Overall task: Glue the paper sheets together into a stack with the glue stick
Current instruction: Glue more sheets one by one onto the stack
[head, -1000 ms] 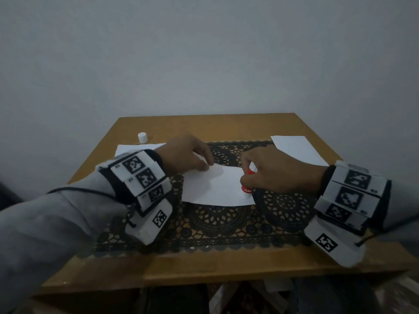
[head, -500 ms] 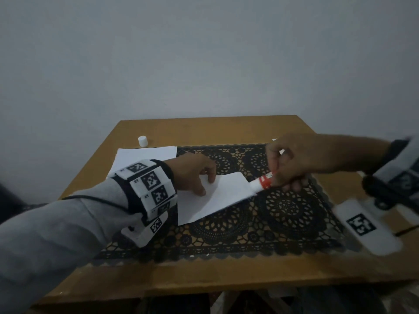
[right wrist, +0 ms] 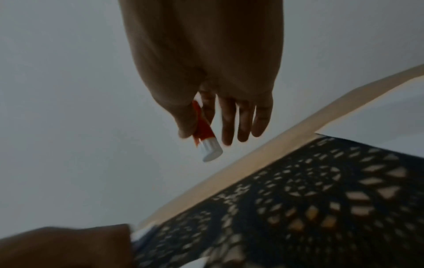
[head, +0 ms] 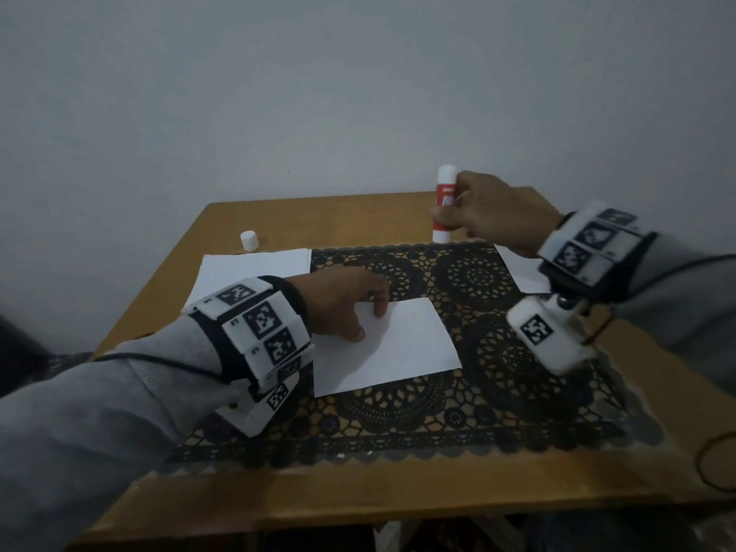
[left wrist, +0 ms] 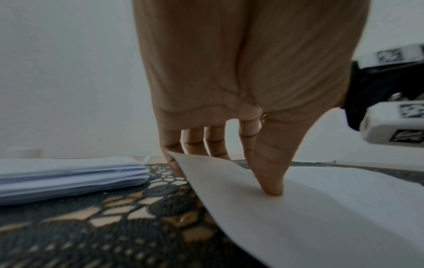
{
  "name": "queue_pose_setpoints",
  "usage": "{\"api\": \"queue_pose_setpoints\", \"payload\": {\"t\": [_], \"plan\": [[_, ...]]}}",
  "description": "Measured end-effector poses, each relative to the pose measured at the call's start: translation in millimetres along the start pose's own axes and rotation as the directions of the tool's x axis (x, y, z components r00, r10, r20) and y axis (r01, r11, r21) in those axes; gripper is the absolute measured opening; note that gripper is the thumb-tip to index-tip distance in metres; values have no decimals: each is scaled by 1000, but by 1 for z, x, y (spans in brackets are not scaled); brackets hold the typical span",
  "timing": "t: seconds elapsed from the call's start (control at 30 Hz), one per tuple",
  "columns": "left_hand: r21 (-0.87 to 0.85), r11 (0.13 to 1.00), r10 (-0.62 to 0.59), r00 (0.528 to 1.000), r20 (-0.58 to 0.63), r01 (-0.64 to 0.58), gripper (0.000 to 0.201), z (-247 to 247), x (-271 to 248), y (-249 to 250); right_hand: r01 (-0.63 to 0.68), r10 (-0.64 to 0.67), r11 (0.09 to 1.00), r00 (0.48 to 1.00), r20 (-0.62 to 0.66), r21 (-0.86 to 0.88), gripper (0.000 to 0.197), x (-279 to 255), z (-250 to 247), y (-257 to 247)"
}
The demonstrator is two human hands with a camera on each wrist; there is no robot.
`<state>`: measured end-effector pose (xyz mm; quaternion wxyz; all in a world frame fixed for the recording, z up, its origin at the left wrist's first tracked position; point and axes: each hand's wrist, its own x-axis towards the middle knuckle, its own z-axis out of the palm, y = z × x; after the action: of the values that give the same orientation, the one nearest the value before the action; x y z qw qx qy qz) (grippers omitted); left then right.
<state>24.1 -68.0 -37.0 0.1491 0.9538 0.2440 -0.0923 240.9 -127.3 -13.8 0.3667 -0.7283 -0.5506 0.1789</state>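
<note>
A white paper sheet [head: 402, 344] lies on the black lace mat [head: 517, 372]. My left hand [head: 368, 322] rests on its left part. The thumb [left wrist: 268, 172] and a fingertip press it down. The sheet's edge [left wrist: 206, 172] near the wrist curls up and hides the other fingertips. My right hand [head: 458, 207] is raised over the table's far edge. Its thumb and forefinger pinch the red and white glue stick [head: 443, 205], which stands upright, clear of the paper. In the right wrist view the glue stick [right wrist: 205, 139] pokes out below the thumb, with the other fingers straight.
A stack of white sheets [head: 255, 268] lies at the mat's far left, also in the left wrist view [left wrist: 69, 174]. The white cap [head: 249, 239] stands behind it. Another sheet [head: 521, 272] lies at the far right. The wooden table [head: 358, 503] ends at a grey wall.
My right hand lifted the glue stick off the sheet's right edge and carried it up toward the far edge, turning it upright. My left hand stayed on the sheet, which turned slightly.
</note>
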Motion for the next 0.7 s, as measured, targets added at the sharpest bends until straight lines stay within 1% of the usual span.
{"api": "queue_pose_setpoints", "payload": {"t": [0.07, 0.13, 0.17, 0.27, 0.37, 0.5, 0.7], "plan": [[-4, 1000, -2, 1000, 4, 2, 36, 2, 1, -1, 5, -13, 994, 997, -70, -110, 33, 16, 7, 10], [-7, 1000, -4, 1000, 6, 4, 36, 3, 2, -1, -36, 8, 983, 988, -157, -181, 36, 33, 13, 21], [-13, 1000, -5, 1000, 5, 5, 35, 3, 2, -2, -61, 23, 976, 984, -177, -210, 37, 39, 16, 24], [-32, 999, 4, 1000, 8, -4, 36, 3, 3, -4, -104, 61, 955, 985, -161, -277, 40, 53, 26, 33], [-35, 999, 3, 1000, 15, -3, 38, 4, 4, -5, -93, 44, 951, 985, -168, -294, 42, 62, 30, 35], [-38, 999, 7, 1000, 13, -6, 38, 4, 4, -4, -109, 54, 929, 986, -161, -353, 39, 71, 30, 34], [-69, 998, 4, 1000, 23, -2, 42, 3, 4, -5, -152, 101, 927, 982, -162, -342, 43, 74, 33, 32]]}}
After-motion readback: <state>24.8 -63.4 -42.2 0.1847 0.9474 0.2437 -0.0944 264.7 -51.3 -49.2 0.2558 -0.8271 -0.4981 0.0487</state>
